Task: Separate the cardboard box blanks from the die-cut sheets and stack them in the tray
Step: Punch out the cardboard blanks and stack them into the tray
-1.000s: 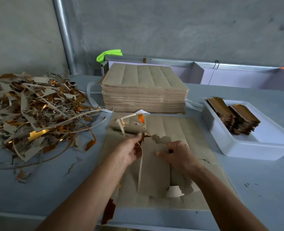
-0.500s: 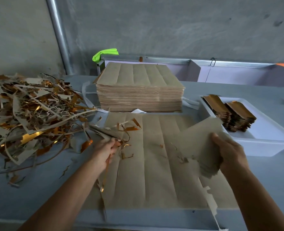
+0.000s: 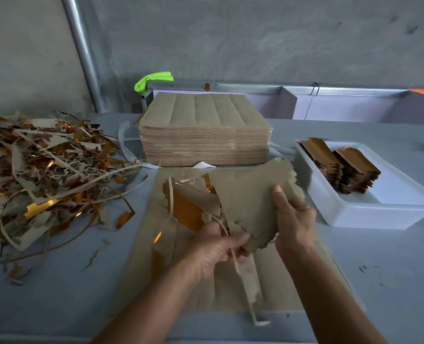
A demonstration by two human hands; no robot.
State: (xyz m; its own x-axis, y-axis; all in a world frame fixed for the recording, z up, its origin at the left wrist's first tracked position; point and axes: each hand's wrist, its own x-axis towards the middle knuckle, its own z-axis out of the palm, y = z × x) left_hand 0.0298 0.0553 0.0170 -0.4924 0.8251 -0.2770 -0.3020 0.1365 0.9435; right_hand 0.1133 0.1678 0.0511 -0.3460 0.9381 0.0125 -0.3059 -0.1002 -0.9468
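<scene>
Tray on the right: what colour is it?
White, or very pale blue-white; the tray shows best in the head view.

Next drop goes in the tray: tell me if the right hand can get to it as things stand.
Probably yes. The right hand, gripping the box blanks, is just left of the white tray, with nothing between them, and the tray's near half lies bare beside the stacked blanks.

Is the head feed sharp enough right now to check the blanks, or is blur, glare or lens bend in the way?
Head view: dim, even light without hard shadows; right hand and the blanks it holds are slightly motion-smeared, left hand sharper; gold scrap in the waste pile throws small glints; wide-angle bend curves the wall pipe; stacked blanks in the tray read clearly.
</scene>
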